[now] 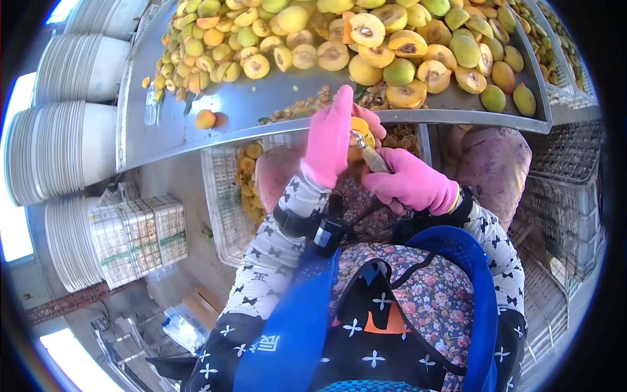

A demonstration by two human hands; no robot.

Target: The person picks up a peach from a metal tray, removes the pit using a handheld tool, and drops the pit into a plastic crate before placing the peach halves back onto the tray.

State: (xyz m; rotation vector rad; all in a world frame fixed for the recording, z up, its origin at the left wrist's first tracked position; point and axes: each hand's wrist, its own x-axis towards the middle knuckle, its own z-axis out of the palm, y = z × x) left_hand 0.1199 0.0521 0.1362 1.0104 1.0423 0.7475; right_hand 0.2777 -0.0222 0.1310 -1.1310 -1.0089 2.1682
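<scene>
Both hands wear pink gloves and meet just in front of the metal table's near edge. My left hand is closed around a yellow peach half. In my right hand is a pitting spoon, its handle wrapped by the fingers and its metal end against the fruit. The fingertips behind the peach half are partly hidden. Beyond the hands, a heap of halved and whole peaches covers the metal table, many halves showing brown pits or hollows.
A white crate with peach halves stands below the table between my knees. Loose pits lie near the table edge. Stacked white tubs and crates are at left, more crates at right. A clear bottle lies on the table.
</scene>
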